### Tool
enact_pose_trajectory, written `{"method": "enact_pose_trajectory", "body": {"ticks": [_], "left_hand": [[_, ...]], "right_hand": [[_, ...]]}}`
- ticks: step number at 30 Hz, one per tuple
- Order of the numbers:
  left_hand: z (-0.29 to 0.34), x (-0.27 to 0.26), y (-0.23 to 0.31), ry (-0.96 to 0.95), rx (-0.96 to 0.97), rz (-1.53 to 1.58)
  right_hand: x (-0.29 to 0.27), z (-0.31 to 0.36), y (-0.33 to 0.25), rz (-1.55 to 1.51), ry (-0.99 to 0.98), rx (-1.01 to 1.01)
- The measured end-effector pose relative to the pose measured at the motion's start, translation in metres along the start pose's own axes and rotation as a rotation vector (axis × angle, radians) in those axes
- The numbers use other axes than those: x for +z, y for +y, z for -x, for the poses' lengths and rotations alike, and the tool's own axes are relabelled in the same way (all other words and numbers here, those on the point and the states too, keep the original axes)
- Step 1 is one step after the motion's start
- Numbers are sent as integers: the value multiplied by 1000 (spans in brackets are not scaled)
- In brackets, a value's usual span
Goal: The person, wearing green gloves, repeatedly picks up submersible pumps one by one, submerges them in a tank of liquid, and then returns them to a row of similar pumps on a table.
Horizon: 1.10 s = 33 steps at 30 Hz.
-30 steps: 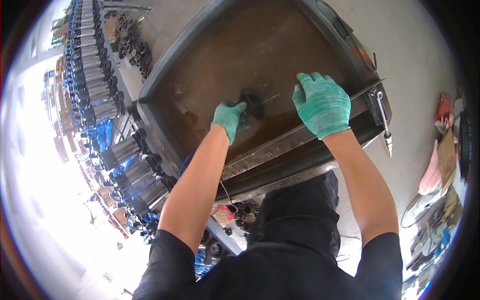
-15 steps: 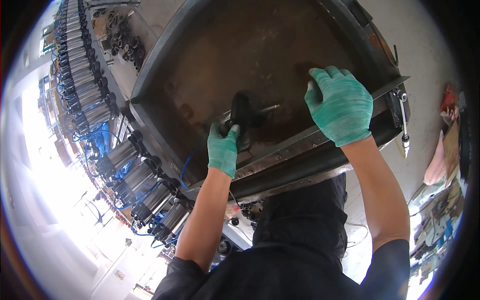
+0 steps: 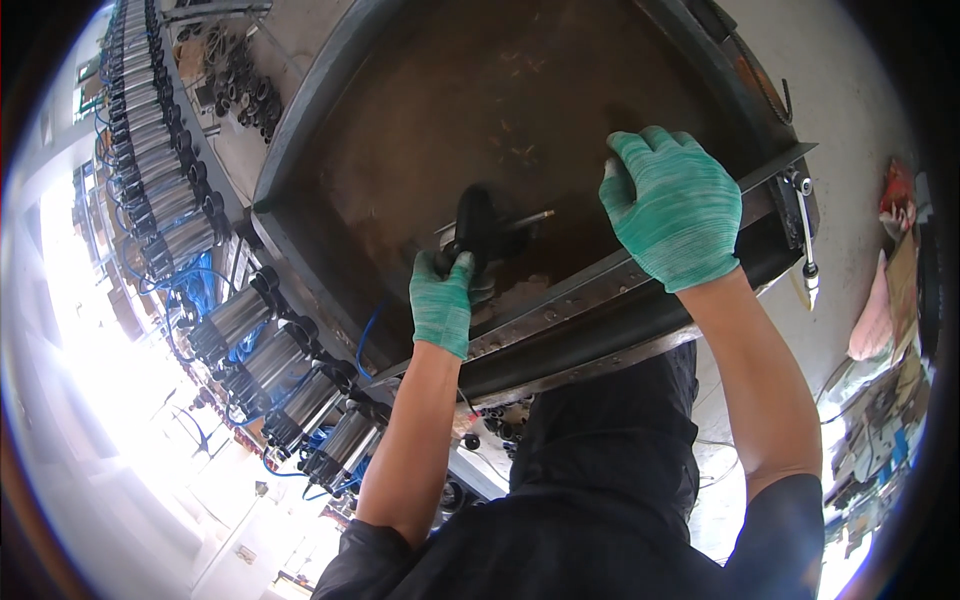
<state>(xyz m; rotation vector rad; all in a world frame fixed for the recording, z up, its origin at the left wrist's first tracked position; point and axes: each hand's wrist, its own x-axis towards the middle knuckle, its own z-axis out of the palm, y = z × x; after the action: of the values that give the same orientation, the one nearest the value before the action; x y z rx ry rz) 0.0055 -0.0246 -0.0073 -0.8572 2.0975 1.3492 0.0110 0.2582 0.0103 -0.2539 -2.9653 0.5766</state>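
Currently: one black fitting [image 3: 476, 222] with thin metal rod [image 3: 537, 218], lies inside the dark tub [image 3: 310, 105], apparently under murky liquid. Left hand [image 3: 440, 305], green-gloved: pinches the fitting's near end between thumb and fingers. Right hand [image 3: 675, 205], likewise gloved: thumb parted from loosely curved fingers, no object visible. Hazard: slick glove, one-handed pinch; fitting may twist free, sink and be obscured.
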Motion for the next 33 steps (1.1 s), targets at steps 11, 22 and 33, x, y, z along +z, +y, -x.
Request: {"method": "enact_pose_trajectory", "body": {"ticks": [11,22,33], "left_hand": [[3,4,5,-1,-28,51],[0,4,5,-1,-40,34],[-3,2,-1,1,-11,25]], "right_hand": [[-1,1,1,6,-46,-1],[-5,-1,0,-3,-48,-7],[-3,0,1,0,-48,-9]]}}
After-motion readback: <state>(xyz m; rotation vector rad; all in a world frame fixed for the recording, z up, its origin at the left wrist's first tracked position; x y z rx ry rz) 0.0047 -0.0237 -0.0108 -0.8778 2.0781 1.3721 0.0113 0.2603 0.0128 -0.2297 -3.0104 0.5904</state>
